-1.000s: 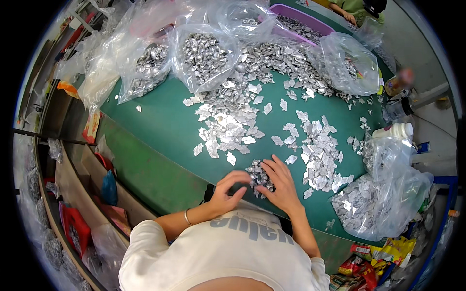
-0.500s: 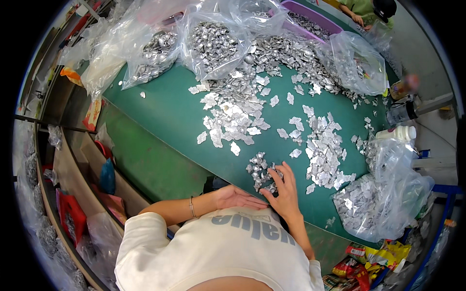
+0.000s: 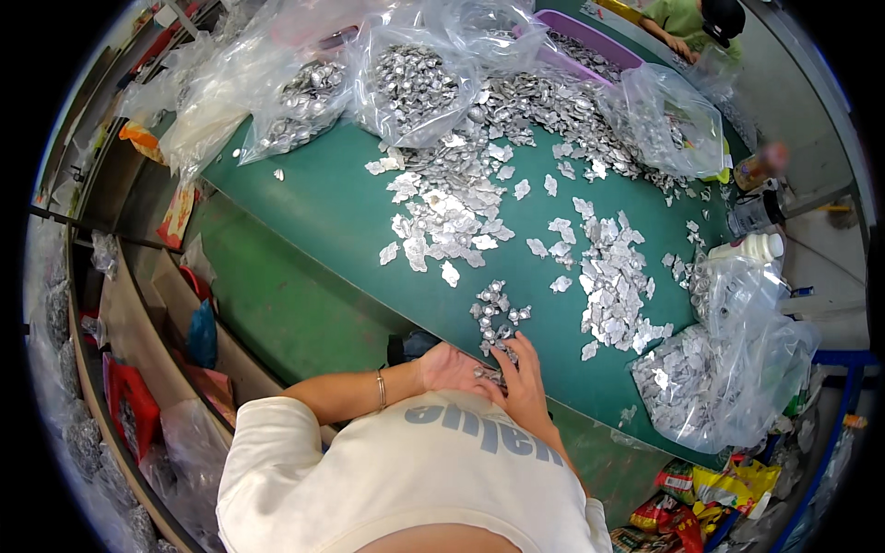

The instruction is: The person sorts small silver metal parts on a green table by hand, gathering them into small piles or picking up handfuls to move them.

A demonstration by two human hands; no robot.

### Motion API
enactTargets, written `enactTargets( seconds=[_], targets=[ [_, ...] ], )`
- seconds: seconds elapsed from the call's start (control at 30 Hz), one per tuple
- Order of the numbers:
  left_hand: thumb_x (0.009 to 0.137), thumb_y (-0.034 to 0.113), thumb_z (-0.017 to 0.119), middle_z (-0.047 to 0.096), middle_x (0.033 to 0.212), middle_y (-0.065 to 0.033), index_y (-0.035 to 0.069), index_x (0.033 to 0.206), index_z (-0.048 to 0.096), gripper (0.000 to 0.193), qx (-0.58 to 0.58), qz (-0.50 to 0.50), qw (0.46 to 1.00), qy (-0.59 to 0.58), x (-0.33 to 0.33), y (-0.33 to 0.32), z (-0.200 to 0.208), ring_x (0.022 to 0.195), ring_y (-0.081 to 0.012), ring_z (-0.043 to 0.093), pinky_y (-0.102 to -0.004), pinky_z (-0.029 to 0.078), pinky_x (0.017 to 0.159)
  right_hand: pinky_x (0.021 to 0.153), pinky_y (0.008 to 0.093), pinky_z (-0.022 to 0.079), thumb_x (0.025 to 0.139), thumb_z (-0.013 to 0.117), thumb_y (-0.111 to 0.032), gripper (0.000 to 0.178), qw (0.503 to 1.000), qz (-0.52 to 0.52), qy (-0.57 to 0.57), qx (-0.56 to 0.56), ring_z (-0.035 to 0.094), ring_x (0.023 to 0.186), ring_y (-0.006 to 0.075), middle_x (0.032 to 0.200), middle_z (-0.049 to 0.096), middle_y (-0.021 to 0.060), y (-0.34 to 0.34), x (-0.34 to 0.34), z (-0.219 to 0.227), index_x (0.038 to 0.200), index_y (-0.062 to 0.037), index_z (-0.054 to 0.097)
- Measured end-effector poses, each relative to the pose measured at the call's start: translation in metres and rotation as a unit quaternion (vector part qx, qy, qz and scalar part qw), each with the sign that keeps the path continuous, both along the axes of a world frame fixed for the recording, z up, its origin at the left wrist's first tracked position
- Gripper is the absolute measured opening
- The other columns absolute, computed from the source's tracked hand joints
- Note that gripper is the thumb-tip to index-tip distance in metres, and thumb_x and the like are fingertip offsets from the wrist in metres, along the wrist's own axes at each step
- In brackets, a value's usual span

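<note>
At the table's near edge, a small cluster of silvery metal pieces (image 3: pixel 494 309) lies on the green tabletop (image 3: pixel 313 198). My left hand (image 3: pixel 450 369) is held palm up just below that edge, its fingers stretched flat toward the right. My right hand (image 3: pixel 525 382) arches over the edge beside it, thumb and fingers apart. A few metal pieces (image 3: pixel 490 375) show between the two hands, by the left fingers; whether they rest on those fingers is hard to make out. Flat silvery pieces (image 3: pixel 613 286) are spread to the right, and another heap (image 3: pixel 447 217) lies farther off.
Clear plastic bags of pieces (image 3: pixel 415 88) stand along the far side, near a purple bin (image 3: pixel 590 46). Another filled bag (image 3: pixel 682 387) sits at the right, below a white bottle (image 3: pixel 751 247). Shelving (image 3: pixel 175 304) runs along the left. A co-worker (image 3: pixel 691 28) sits at the far right.
My right hand has drawn back toward me, from the small cluster to the table edge. My left hand has turned palm up, and some pieces now show between the hands.
</note>
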State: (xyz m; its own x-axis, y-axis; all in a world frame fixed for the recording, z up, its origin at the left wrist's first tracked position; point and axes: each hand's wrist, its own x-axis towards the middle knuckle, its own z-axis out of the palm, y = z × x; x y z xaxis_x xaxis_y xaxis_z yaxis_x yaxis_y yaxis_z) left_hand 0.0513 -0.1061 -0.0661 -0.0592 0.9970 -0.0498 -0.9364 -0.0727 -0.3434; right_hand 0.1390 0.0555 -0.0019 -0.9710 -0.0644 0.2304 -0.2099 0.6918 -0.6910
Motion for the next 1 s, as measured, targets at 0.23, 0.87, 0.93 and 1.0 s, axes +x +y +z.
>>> enactTargets(
  seconds=[0.23,0.87,0.93,1.0],
  targets=[
    [0.098,0.047,0.036,0.049,0.134,-0.0195,0.006,0.132,0.048,0.054,-0.002,-0.042,0.999,0.000,0.006,-0.001,-0.051,0.121,-0.0355,0.050,-0.0516,0.042,0.101,0.099,0.0471,0.041,0.075,0.070,-0.001,0.026,0.991,0.104,-0.024,-0.076,0.047,0.122,0.0390,0.120,0.052,0.0168,-0.006,0.002,0.014,0.101,0.0001,0.064],
    [0.095,0.056,0.035,0.042,0.140,-0.0278,-0.001,0.140,0.039,0.072,-0.004,-0.055,0.998,0.005,-0.007,-0.007,-0.002,0.128,-0.0470,0.041,-0.0567,0.037,0.105,0.109,0.0529,0.029,0.073,0.076,-0.024,0.042,0.993,0.115,0.005,0.018,0.041,0.131,0.0364,0.130,0.055,0.0110,0.006,-0.088,0.007,0.111,-0.0072,0.066],
    [0.096,0.056,0.034,0.046,0.137,-0.0260,0.001,0.138,0.042,0.069,-0.028,-0.060,0.998,0.015,-0.008,-0.008,0.000,0.125,-0.0455,0.045,-0.0567,0.038,0.104,0.108,0.0527,0.031,0.073,0.076,-0.022,0.036,0.989,0.145,0.001,0.006,0.042,0.129,0.0363,0.128,0.056,0.0108,0.002,-0.076,0.008,0.105,-0.0065,0.068],
    [0.096,0.055,0.034,0.053,0.130,-0.0225,0.004,0.133,0.047,0.064,-0.019,-0.024,0.999,0.014,-0.004,-0.010,-0.008,0.118,-0.0410,0.053,-0.0557,0.042,0.101,0.107,0.0524,0.032,0.073,0.075,-0.021,0.034,0.984,0.175,-0.004,0.007,0.043,0.129,0.0361,0.128,0.056,0.0106,0.001,-0.063,0.006,0.103,-0.0063,0.068]
  ],
)
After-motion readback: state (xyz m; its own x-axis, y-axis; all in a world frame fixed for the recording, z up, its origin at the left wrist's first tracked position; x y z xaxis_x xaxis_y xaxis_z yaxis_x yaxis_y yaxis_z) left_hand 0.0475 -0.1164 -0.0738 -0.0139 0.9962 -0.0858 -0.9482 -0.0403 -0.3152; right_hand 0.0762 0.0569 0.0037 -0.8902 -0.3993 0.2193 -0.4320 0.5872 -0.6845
